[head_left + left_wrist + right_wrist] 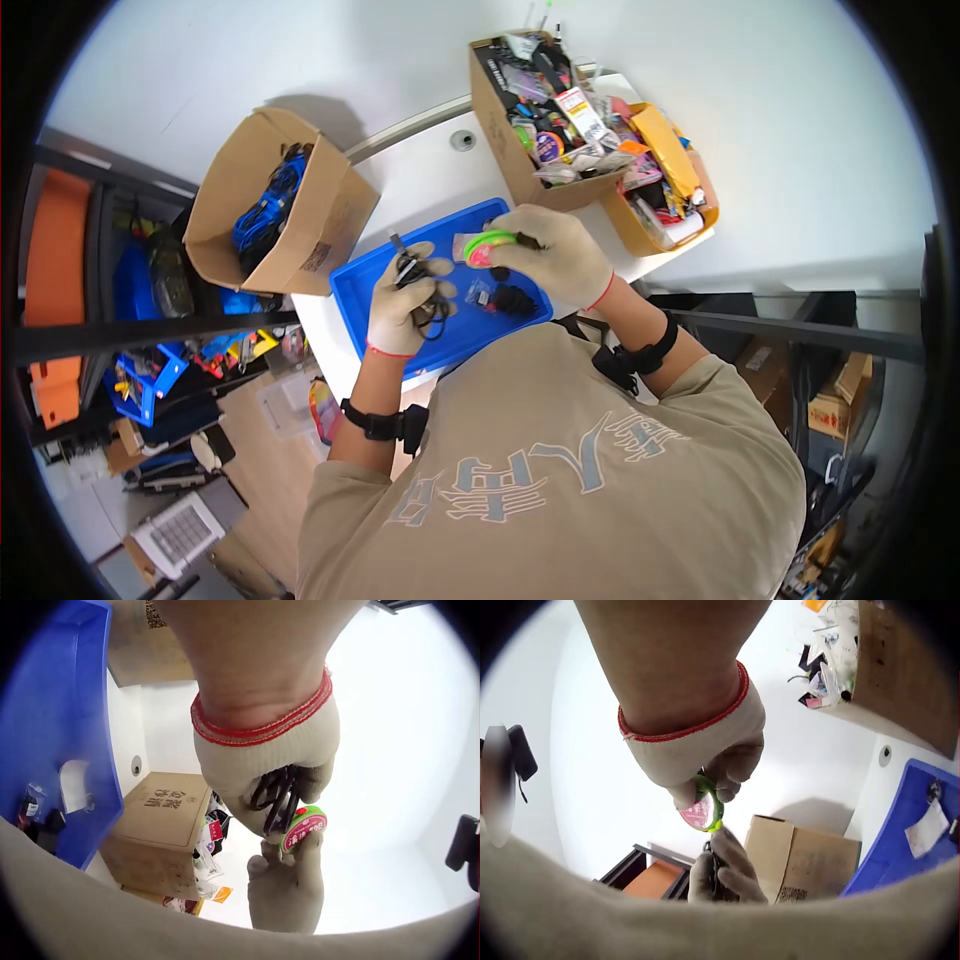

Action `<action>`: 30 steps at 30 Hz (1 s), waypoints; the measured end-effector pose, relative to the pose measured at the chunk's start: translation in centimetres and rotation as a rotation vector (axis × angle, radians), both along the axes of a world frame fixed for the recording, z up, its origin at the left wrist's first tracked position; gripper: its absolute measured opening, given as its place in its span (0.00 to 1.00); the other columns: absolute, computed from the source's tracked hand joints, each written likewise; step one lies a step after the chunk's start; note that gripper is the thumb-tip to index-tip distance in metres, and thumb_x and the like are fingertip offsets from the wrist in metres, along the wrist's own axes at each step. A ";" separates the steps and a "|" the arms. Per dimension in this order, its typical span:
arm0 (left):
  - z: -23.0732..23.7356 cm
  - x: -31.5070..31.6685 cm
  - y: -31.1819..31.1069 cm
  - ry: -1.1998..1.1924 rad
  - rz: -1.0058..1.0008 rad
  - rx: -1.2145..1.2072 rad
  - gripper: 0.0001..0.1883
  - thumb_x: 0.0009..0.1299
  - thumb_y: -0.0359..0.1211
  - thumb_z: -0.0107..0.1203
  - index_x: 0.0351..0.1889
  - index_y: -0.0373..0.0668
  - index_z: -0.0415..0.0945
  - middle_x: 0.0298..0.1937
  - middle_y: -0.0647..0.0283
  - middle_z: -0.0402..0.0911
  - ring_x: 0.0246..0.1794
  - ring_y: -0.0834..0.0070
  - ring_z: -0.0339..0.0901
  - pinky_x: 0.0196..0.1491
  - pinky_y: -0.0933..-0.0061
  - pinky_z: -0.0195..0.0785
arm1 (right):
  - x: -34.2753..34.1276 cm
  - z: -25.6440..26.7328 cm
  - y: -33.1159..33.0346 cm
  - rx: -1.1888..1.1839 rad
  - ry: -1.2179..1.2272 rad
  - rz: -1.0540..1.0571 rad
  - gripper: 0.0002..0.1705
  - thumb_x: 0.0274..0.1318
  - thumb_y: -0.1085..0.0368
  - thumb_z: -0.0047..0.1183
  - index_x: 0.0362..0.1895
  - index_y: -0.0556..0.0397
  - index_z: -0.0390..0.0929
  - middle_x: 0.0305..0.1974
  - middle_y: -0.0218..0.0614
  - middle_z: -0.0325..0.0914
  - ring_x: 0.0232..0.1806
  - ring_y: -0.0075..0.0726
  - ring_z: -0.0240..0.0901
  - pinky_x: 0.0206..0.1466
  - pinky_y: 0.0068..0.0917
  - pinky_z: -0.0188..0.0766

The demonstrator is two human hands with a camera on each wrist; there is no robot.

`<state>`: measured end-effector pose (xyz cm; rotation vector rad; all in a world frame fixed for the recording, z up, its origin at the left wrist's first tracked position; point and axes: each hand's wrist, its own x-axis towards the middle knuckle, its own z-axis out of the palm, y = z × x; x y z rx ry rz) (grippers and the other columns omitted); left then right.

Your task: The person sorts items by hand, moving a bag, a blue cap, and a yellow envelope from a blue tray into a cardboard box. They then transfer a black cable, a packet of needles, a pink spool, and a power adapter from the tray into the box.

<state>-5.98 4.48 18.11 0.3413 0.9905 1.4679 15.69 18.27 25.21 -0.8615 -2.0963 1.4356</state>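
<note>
A tan short-sleeved T-shirt (580, 525) covers the torso, its big grey characters (500, 485), edged paler, slanting from nine o'clock toward two; the one nearest nine appears to curve partly out of sight. The left hand (402, 300), at the shirt's ten o'clock, and right hand (560, 255), at twelve, wear cream knit gloves (259, 761) with red cuff edging (247, 736). Black straps (372, 424) bearing black blocks (413, 428) circle both forearms (372, 452).

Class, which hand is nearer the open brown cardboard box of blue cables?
Left. The left hand is right of the brown cardboard box, above the blue plastic tray; the right hand is farther right.
</note>
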 end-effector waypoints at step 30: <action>-2.2 -2.3 -1.9 0.075 -0.032 0.086 0.35 0.76 0.57 0.57 0.60 0.31 0.73 0.27 0.62 0.77 0.19 0.74 0.74 0.24 0.69 0.72 | 2.8 -5.6 22.8 0.622 -0.899 -0.108 0.24 0.66 0.66 0.50 0.63 0.35 0.83 0.55 0.44 0.82 0.56 0.52 0.79 0.61 0.42 0.74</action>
